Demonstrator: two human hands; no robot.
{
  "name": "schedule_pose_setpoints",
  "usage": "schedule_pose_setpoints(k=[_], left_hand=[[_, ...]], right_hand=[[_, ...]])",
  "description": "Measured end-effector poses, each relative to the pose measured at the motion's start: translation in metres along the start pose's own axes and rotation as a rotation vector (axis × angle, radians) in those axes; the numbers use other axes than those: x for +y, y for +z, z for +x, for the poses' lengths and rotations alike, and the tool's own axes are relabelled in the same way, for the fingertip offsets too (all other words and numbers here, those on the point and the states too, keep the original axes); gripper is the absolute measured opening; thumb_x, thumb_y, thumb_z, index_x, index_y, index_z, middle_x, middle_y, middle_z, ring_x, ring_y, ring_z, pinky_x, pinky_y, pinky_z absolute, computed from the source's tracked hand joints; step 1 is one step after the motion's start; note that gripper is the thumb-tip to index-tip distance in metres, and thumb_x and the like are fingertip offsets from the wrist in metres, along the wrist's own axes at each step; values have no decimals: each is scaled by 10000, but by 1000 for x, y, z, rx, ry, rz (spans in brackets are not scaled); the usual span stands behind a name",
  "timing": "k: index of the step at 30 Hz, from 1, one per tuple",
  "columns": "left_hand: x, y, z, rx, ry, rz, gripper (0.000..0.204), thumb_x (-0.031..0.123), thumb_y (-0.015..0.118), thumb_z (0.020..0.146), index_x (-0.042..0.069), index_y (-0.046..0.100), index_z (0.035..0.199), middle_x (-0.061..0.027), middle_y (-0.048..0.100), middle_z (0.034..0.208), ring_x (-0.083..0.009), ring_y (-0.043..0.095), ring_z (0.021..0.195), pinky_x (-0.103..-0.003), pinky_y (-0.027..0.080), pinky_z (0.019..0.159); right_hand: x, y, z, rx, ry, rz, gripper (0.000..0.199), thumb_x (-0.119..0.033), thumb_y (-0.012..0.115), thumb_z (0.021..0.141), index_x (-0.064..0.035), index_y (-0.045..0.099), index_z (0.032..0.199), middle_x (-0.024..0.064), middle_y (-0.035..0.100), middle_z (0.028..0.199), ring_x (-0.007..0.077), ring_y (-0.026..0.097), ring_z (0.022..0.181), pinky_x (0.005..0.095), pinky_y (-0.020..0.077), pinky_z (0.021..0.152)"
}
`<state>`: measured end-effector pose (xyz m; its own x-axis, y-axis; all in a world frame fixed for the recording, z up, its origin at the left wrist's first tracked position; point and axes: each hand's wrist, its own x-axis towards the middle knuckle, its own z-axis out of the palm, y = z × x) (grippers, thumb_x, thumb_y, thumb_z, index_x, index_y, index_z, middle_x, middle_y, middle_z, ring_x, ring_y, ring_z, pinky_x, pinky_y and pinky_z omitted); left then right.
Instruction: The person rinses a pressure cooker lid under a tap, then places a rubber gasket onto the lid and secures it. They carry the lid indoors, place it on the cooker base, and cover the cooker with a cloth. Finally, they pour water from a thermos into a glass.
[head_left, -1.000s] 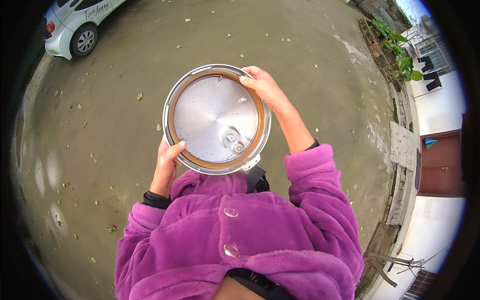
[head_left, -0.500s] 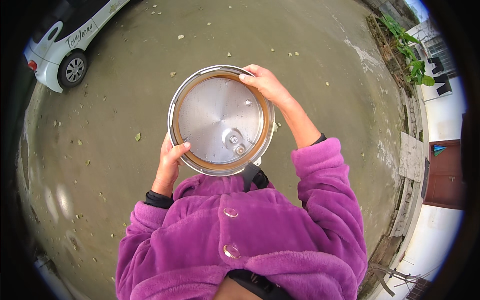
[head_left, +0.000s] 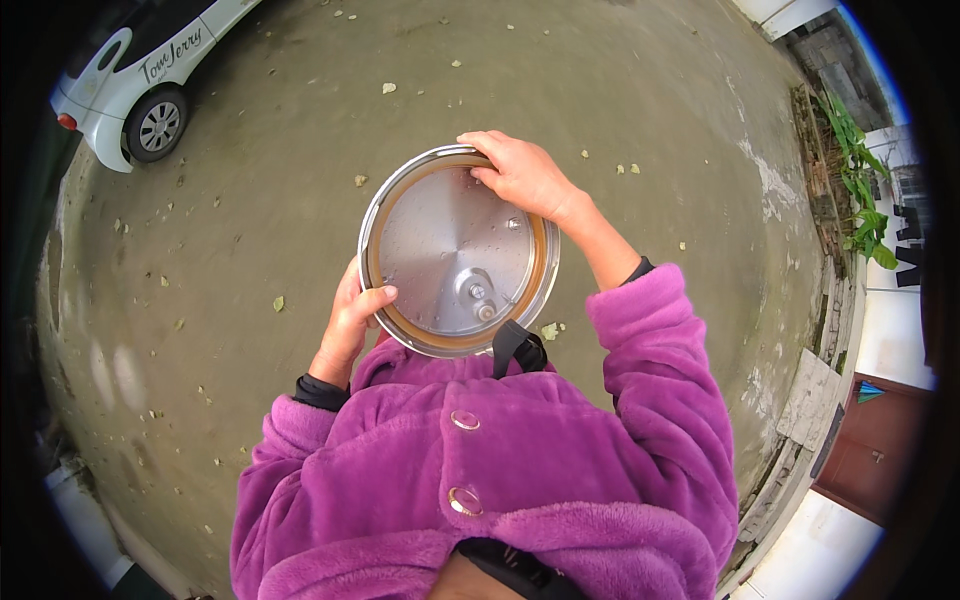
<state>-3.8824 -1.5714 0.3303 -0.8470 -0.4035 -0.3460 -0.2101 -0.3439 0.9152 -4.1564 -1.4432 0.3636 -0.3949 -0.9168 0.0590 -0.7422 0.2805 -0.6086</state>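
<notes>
Desk: "Where was the pressure-cooker lid (head_left: 440, 240), approx.?"

Photog: "Out front of the wearer's purple plush coat (head_left: 420, 440), above the concrete yard (head_left: 250, 220), its wet-looking inner face turned to the camera."

Desk: "And the grip?"

Photog: "L. hand (head_left: 350, 315) pinched the rim (head_left: 366, 232) at lower left, thumb inside, other fingers mostly hidden; R. hand (head_left: 525, 178) clasped it at upper right, thumb bent inward, fingers over the edge."

Desk: "Good hold, w/ wet metal?"

Photog: "Seemingly. Grips on opp. sides best balanced the wt.; firm thumbs probably guarded vs. slipping. The amber gasket (head_left: 541, 252) likely called for light pressure, lest it shift, and the valve fittings (head_left: 479, 297) were best left untouched, as they were."
</notes>
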Motion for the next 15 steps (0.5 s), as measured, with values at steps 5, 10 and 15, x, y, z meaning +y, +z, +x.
schedule_pose_setpoints(k=[5, 10, 15], left_hand=[[38, -7, 120, -49, 56, -16, 626, 313, 678, 722, 30, 470, 1240, 38, 496, 820, -26, 363, 592, -190, 227, 450], [99, -9, 241, -149, 92, 0, 634, 313, 668, 718, 31, 466, 1249, 40, 498, 826, -25, 365, 608, -188, 231, 461], [142, -5, 337, -217, 41, 36, 650, 316, 668, 708, 31, 468, 1257, 43, 499, 826, -28, 364, 618, -191, 235, 470]], right_hand=[[55, -35, 83, 97, -15, 30, 397, -90, 557, 871, -85, 496, 1263, 153, 582, 1149, 342, 583, 1007, 410, 479, 864], [102, -98, 175, 180, 87, 118, 426, -81, 561, 874, -84, 495, 1295, 151, 584, 1190, 295, 586, 1023, 375, 472, 881], [154, -140, 229, 95, 394, 461, 506, -163, 659, 853, -77, 491, 1322, 113, 587, 1220, 193, 553, 1122, 327, 431, 958]])
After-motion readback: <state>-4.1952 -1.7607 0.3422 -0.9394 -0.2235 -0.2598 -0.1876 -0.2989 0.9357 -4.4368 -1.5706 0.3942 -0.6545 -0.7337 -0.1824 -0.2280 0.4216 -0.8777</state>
